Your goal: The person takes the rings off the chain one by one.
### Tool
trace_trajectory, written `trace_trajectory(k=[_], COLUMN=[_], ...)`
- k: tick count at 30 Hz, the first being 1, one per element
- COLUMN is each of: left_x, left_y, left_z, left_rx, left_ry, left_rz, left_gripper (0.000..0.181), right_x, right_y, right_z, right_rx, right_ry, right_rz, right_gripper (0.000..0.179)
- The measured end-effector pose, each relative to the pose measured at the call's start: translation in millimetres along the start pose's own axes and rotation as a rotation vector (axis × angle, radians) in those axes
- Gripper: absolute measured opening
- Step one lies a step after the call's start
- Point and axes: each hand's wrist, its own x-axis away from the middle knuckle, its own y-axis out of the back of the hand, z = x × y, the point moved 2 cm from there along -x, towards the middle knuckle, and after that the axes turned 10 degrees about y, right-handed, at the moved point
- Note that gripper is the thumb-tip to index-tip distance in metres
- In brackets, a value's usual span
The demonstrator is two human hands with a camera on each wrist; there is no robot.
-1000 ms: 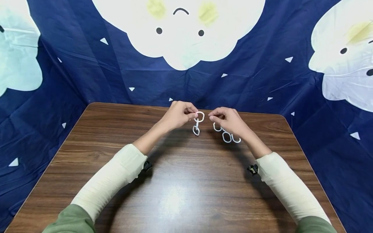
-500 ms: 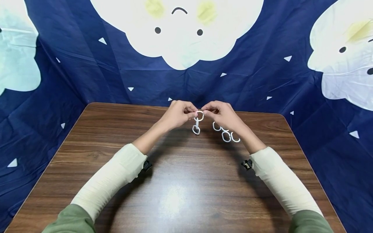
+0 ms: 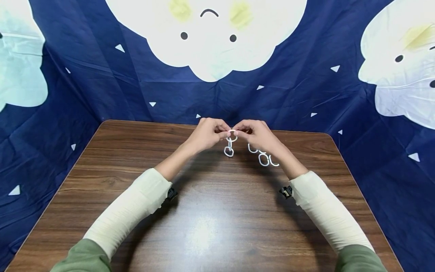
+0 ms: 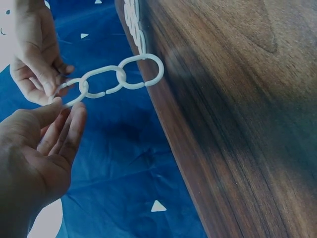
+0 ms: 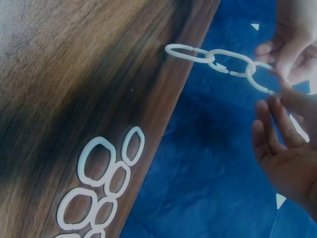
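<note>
Three white plastic chain links hang joined in a short chain, the middle link (image 4: 101,70) bridging the top and bottom ones. My left hand (image 3: 207,135) pinches the top link (image 4: 83,88) between thumb and fingers. From the other side, my right hand (image 3: 257,135) pinches that same link, the fingertips of both hands nearly meeting. Small gaps show in the sides of the links. In the right wrist view the bottom link (image 5: 185,57) hangs toward the table edge. Fingers partly hide the top link.
Several loose white links (image 5: 81,166) lie grouped on the wooden table (image 3: 204,196), under and beside my right forearm. Behind the table's far edge hangs a dark blue curtain (image 3: 129,90) with cloud faces. Black wrist cameras (image 3: 286,192) sit at both cuffs.
My right hand has moved left from above the loose links to the top link and now pinches it. The left hand and the chain have stayed nearly in place.
</note>
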Motion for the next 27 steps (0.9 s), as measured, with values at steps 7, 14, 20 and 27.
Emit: trace_trajectory(k=[7, 14, 20, 27], left_x=[0.1, 2.5, 2.5, 3.0], left_y=[0.1, 0.3, -0.3, -0.9], left_z=[-0.3, -0.8, 1.0, 2.9], left_rx=[-0.010, -0.005, 0.020, -0.013], left_ry=[0.006, 0.019, 0.021, 0.019], left_rz=[-0.006, -0.006, -0.006, -0.025], left_gripper=[0.008, 0.009, 0.009, 0.008], right_x=[-0.5, -0.3, -0.1, -0.3], right_y=[-4.2, -5.7, -5.9, -6.5], right_z=[-0.2, 2.2, 3.3, 3.7], right_rx=[-0.008, 0.004, 0.002, 0.001], right_ry=[-0.002, 0.006, 0.002, 0.000], right_rz=[0.001, -0.017, -0.025, -0.025], right_gripper=[0.013, 0.014, 0.013, 0.013])
